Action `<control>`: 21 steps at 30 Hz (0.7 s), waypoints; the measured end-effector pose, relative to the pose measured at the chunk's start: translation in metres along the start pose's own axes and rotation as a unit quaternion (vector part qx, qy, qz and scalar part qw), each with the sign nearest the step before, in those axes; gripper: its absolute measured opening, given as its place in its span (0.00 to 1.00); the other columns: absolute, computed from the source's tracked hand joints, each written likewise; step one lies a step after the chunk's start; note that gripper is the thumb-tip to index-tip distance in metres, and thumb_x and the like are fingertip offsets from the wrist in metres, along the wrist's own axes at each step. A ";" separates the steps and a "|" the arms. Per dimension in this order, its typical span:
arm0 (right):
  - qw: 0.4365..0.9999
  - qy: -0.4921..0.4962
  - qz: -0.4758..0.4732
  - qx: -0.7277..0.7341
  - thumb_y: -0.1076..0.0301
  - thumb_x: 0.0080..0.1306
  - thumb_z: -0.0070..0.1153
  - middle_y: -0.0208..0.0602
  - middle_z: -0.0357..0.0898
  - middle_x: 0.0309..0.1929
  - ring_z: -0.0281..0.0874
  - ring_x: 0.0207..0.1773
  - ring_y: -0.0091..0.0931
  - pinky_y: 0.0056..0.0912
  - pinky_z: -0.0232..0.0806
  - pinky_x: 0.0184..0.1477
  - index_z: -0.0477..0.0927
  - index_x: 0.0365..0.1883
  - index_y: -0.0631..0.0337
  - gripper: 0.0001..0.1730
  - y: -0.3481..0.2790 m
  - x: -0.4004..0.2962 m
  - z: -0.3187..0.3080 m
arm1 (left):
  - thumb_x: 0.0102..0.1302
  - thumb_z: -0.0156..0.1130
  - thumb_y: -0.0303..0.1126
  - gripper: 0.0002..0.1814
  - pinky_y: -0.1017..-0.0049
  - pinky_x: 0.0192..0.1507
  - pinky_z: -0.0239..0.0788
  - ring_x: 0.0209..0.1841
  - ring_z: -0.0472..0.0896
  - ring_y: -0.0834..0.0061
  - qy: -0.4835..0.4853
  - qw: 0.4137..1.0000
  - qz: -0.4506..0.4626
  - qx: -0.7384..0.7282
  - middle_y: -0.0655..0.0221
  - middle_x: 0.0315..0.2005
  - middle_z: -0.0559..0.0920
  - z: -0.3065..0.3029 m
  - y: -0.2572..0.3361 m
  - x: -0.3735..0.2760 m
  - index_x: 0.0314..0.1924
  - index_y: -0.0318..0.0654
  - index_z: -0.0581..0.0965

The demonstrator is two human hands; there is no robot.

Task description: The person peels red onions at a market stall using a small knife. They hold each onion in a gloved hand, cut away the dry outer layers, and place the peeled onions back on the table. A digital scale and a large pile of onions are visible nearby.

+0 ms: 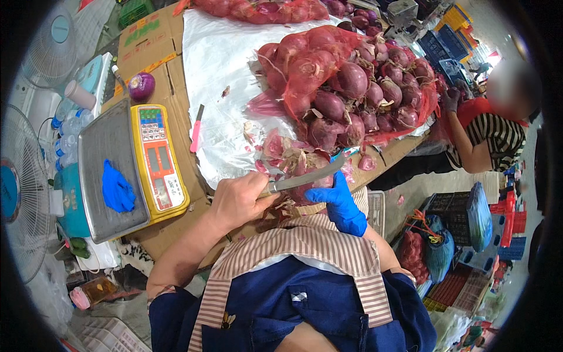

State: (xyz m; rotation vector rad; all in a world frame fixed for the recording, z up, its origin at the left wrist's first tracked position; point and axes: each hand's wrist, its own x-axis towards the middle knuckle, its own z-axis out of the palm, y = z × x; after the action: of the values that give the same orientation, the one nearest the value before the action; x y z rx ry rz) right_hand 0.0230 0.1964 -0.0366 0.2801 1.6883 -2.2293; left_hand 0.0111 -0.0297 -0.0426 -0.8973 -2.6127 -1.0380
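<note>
My bare left hand [239,198] grips the handle of a knife with a curved metal blade [308,177]. The blade lies across a large red onion [301,193] with dry papery skin at its top. My right hand [341,204], in a blue glove, holds that onion from the right side, at the table's near edge. Loose onion skins [273,145] are scattered just beyond it. A big red mesh bag [299,61] lies open beyond my hands, with many red onions [352,80] spilling out to the right.
On the left stands a yellow scale [160,154] with a blue glove [118,187] on its pan. A pink-handled knife [196,132] rests on white sheeting [211,79]. A purple onion [141,86] sits on cardboard. Across the right end works another person [479,132]. Crates [446,211] stand at right.
</note>
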 end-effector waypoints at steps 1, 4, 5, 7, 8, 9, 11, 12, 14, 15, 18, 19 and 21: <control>1.000 -0.010 -0.004 0.018 0.69 0.40 0.74 0.37 0.67 0.60 0.65 0.62 0.29 0.35 0.58 0.63 0.56 0.66 0.64 0.55 0.002 0.001 -0.002 | 0.52 0.69 0.36 0.15 0.65 0.23 0.66 0.24 0.77 0.59 -0.004 1.000 -0.007 0.013 0.63 0.23 0.75 0.001 -0.003 -0.004 0.32 0.38 0.71; 1.000 0.001 0.015 0.008 0.68 0.41 0.73 0.37 0.66 0.61 0.64 0.63 0.29 0.35 0.58 0.64 0.55 0.67 0.64 0.55 0.000 -0.001 -0.003 | 0.53 0.68 0.36 0.15 0.65 0.23 0.66 0.24 0.77 0.59 -0.014 0.999 -0.022 0.031 0.63 0.22 0.75 0.001 -0.010 -0.011 0.32 0.38 0.71; 1.000 -0.004 0.016 -0.001 0.68 0.41 0.73 0.38 0.65 0.61 0.64 0.62 0.29 0.35 0.59 0.63 0.55 0.67 0.63 0.56 0.001 0.000 -0.005 | 0.53 0.68 0.36 0.15 0.65 0.23 0.66 0.24 0.77 0.58 -0.017 0.999 -0.023 0.023 0.63 0.22 0.75 0.001 -0.010 -0.011 0.32 0.38 0.71; 0.999 -0.016 0.021 -0.019 0.68 0.41 0.73 0.39 0.64 0.62 0.65 0.62 0.30 0.35 0.61 0.62 0.54 0.68 0.63 0.57 0.004 0.005 -0.008 | 0.53 0.68 0.37 0.15 0.65 0.23 0.66 0.24 0.77 0.58 -0.018 0.999 -0.027 0.008 0.62 0.22 0.75 0.002 -0.008 -0.009 0.31 0.38 0.71; 1.000 -0.015 0.018 -0.019 0.68 0.41 0.73 0.39 0.64 0.62 0.65 0.62 0.30 0.36 0.62 0.61 0.54 0.68 0.63 0.57 0.001 0.006 -0.006 | 0.53 0.68 0.37 0.15 0.65 0.23 0.66 0.24 0.77 0.58 -0.017 0.999 -0.029 0.001 0.61 0.21 0.75 0.004 -0.007 -0.003 0.31 0.38 0.71; 1.000 -0.014 0.015 -0.018 0.68 0.40 0.73 0.40 0.64 0.62 0.66 0.62 0.31 0.36 0.63 0.60 0.54 0.68 0.63 0.57 -0.004 0.005 0.000 | 0.53 0.68 0.37 0.15 0.65 0.23 0.66 0.24 0.77 0.57 -0.016 0.999 -0.030 -0.004 0.60 0.21 0.75 0.005 -0.007 0.001 0.30 0.37 0.71; 1.000 -0.010 -0.007 -0.017 0.69 0.40 0.73 0.41 0.64 0.62 0.67 0.61 0.32 0.38 0.65 0.59 0.53 0.68 0.63 0.58 -0.005 0.006 0.001 | 0.54 0.68 0.37 0.15 0.65 0.23 0.66 0.23 0.77 0.57 -0.031 0.998 -0.048 -0.030 0.59 0.21 0.75 0.003 -0.011 0.000 0.29 0.37 0.71; 0.999 -0.007 -0.025 -0.019 0.70 0.40 0.73 0.41 0.64 0.61 0.67 0.60 0.33 0.38 0.66 0.58 0.52 0.68 0.63 0.58 -0.003 0.009 -0.003 | 0.54 0.68 0.37 0.15 0.64 0.23 0.65 0.23 0.77 0.57 -0.038 0.997 -0.056 -0.045 0.59 0.20 0.75 0.001 -0.015 -0.002 0.29 0.37 0.71; 0.999 0.000 -0.049 -0.004 0.72 0.41 0.70 0.40 0.65 0.61 0.68 0.60 0.34 0.38 0.67 0.58 0.51 0.69 0.60 0.58 0.001 0.013 -0.014 | 0.53 0.68 0.37 0.15 0.65 0.23 0.65 0.23 0.76 0.56 -0.041 0.995 -0.092 -0.007 0.58 0.20 0.75 -0.001 -0.029 -0.018 0.28 0.37 0.71; 0.999 0.006 -0.051 0.008 0.74 0.41 0.68 0.39 0.65 0.61 0.68 0.61 0.34 0.37 0.66 0.58 0.51 0.69 0.58 0.57 0.004 0.015 -0.020 | 0.53 0.68 0.37 0.15 0.65 0.23 0.65 0.23 0.76 0.56 -0.043 0.993 -0.110 0.008 0.58 0.20 0.75 -0.001 -0.033 -0.022 0.28 0.37 0.71; 0.998 0.022 0.016 0.059 0.77 0.41 0.68 0.40 0.64 0.61 0.67 0.61 0.34 0.38 0.66 0.58 0.48 0.70 0.58 0.59 0.010 0.018 -0.023 | 0.53 0.68 0.34 0.14 0.69 0.24 0.65 0.22 0.75 0.62 0.011 0.994 -0.096 -0.042 0.60 0.20 0.73 0.002 -0.028 -0.015 0.29 0.36 0.72; 0.995 0.025 0.048 0.079 0.77 0.41 0.69 0.41 0.64 0.61 0.67 0.60 0.34 0.39 0.66 0.58 0.47 0.70 0.59 0.60 0.012 0.022 -0.021 | 0.53 0.68 0.33 0.14 0.70 0.25 0.65 0.22 0.76 0.64 0.025 0.993 -0.101 -0.059 0.60 0.20 0.73 0.003 -0.023 -0.007 0.30 0.35 0.72; 0.996 -0.030 -0.007 0.081 0.81 0.40 0.68 0.41 0.62 0.63 0.64 0.63 0.34 0.39 0.65 0.59 0.45 0.71 0.58 0.61 0.018 0.028 -0.014 | 0.54 0.69 0.33 0.14 0.73 0.31 0.66 0.28 0.76 0.70 0.061 0.983 -0.101 -0.143 0.62 0.25 0.75 0.006 -0.020 0.012 0.34 0.33 0.74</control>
State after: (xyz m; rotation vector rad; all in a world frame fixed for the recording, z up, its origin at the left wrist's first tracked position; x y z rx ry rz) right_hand 0.0036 0.2019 -0.0665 0.2380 1.4873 -2.3641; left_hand -0.0101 -0.0309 -0.0536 -0.6054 -2.5314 -1.5014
